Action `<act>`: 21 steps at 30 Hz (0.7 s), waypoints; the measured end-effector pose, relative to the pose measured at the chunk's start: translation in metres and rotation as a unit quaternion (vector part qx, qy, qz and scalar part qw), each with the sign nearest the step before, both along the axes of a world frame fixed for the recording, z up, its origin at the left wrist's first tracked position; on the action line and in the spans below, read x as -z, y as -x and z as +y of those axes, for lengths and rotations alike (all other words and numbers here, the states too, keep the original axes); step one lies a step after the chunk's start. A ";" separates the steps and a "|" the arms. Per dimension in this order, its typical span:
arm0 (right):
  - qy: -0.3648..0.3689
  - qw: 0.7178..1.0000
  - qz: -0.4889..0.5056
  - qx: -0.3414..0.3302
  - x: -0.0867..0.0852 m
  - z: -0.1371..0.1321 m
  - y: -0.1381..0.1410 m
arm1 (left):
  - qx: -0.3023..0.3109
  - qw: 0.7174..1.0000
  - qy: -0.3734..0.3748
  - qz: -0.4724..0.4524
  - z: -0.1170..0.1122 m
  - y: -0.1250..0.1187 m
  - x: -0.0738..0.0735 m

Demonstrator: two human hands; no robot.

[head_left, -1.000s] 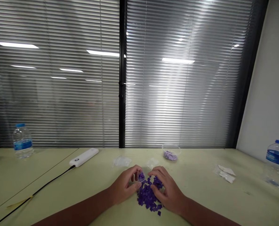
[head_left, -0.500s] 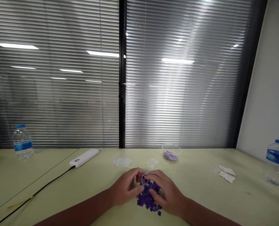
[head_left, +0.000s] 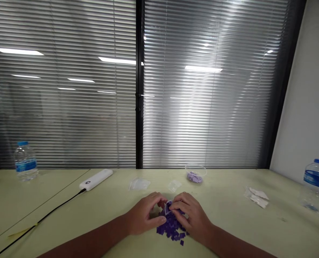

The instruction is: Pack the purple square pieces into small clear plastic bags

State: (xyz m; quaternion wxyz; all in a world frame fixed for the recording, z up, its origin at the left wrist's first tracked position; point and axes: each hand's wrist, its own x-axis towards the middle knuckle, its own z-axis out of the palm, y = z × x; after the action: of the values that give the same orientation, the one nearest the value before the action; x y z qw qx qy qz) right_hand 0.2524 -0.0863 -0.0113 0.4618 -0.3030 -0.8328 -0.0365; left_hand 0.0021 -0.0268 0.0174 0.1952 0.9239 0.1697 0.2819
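Note:
A pile of small purple square pieces (head_left: 172, 231) lies on the table between my two hands. My left hand (head_left: 145, 214) curls round a small clear plastic bag (head_left: 167, 209) at the pile's far edge, with the thumb stretched out beside it. Purple shows inside the bag's white-edged mouth. From the right, my right hand (head_left: 193, 218) has its thumb and fingertips pinched together at that mouth. Whatever sits between those fingertips is mostly hidden, though purple shows right by them.
Behind the hands are clear plastic bags (head_left: 139, 184) and a round clear tub (head_left: 195, 175) with pale purple pieces. White scraps (head_left: 257, 197) and a water bottle (head_left: 317, 184) are rightward. Leftward are a white power bank (head_left: 97, 180) with a black cable and another bottle (head_left: 26, 163).
My right hand's fingertips have come together at the bag's mouth. The bag has shifted slightly right and tilted, and my left thumb has moved a little lower.

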 end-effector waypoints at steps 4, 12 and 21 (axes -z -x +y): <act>-0.020 1.000 -0.004 0.004 0.001 0.001 -0.001 | -0.007 1.000 0.002 -0.002 0.000 0.000 0.000; -0.041 0.998 -0.038 -0.009 -0.005 -0.004 -0.002 | 0.012 1.000 0.007 -0.019 -0.008 -0.001 -0.008; -0.035 0.998 -0.047 -0.012 -0.002 0.000 -0.001 | 0.010 0.999 -0.040 -0.012 -0.008 -0.003 -0.008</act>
State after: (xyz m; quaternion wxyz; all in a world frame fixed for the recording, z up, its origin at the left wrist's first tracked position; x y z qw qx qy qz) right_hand 0.2535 -0.0867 -0.0090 0.4330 -0.2746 -0.8553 -0.0745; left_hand 0.0047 -0.0348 0.0256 0.1633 0.9291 0.1466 0.2977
